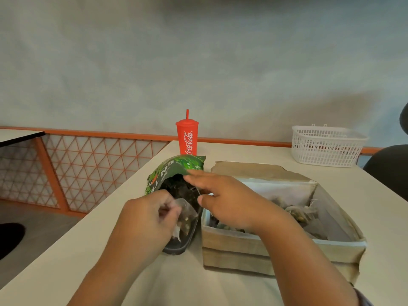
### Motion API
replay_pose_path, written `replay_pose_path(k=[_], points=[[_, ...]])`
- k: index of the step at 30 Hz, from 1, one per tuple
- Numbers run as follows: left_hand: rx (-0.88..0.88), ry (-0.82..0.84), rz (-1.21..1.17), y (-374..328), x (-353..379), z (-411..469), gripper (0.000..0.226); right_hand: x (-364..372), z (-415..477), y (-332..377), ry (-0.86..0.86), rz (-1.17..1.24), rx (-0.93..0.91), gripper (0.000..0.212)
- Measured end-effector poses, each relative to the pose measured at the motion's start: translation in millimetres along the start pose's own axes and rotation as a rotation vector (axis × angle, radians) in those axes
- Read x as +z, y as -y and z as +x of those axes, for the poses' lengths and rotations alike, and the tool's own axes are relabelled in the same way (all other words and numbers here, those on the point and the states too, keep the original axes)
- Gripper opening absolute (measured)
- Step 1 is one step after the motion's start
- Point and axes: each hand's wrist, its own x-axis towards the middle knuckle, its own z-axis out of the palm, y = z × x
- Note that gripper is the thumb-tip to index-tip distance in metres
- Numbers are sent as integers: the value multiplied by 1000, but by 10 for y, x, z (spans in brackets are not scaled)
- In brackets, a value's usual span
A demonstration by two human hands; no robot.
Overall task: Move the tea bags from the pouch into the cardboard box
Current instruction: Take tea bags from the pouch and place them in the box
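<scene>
My left hand [152,217] is at the near lip of the pouch [174,173], with thumb and fingers pinched on one tea bag [184,217] that's half out of the mouth. The pouch lies on its side close to the table's [198,283] left edge, mouth toward me. It looks dark inside, so I can't say how many bags are left.

These bags weigh basically nothing and they're floppy, thin mesh with loose leaf inside. I'd say a light pinch on a top corner or seam is best, because squeezing the belly could crush or tear it. The pouch is crinkly film that slides around, so it needs steadying.

A red cup [187,138] stands behind the pouch at the far edge.

My right hand [225,199] reaches across with its fingers stretched out and the index tip on the pouch's upper flap, propping it open. It's not wrapped around anything I can see.

The box [280,246] sits just beside the pouch on its right, open, with a few bags [302,213] already lying inside. It's a short hop over the wall from here.

A white basket [326,146] sits toward the far right corner.
</scene>
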Motion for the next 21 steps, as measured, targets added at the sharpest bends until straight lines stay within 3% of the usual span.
replay_pose_path(k=[6, 11, 16, 21], points=[[-94, -130, -372, -146, -168, -47, 22, -37, -56, 93, 76, 154, -17, 32], [-143, -120, -610, -192, -172, -47, 22, -54, -71, 122, -7, 145, -47, 8], [-176, -80, -779, -218, -163, -58, 28, -126, -81, 119, -31, 285, -64, 25], [-224, -36, -868, -191, -95, -94, 33, -129, -86, 131, -15, 531, -91, 18]])
